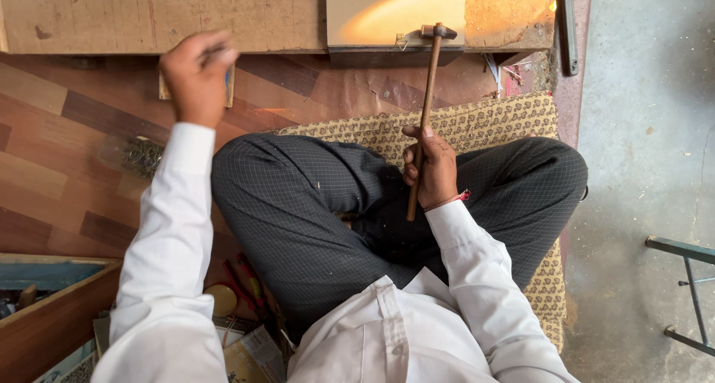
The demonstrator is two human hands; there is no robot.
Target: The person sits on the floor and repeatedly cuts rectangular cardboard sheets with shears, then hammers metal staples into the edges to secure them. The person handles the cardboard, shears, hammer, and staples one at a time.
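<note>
Right hand (432,171) has its fingers wrapped round the hammer (424,107), head resting at the board (402,14) edge, while left hand (197,74), fingers bunched together, wants steadying before any strike.

Motion blurs the left hand (197,76) at ten o'clock, obscuring whatever it pinches, while the wooden box (45,308) at eight o'clock runs off-frame.

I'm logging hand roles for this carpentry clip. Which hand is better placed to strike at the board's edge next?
Right, probably. The right hand already grips the hammer, its head resting at the board. The left hand is off to the side, closed on something small.
</note>
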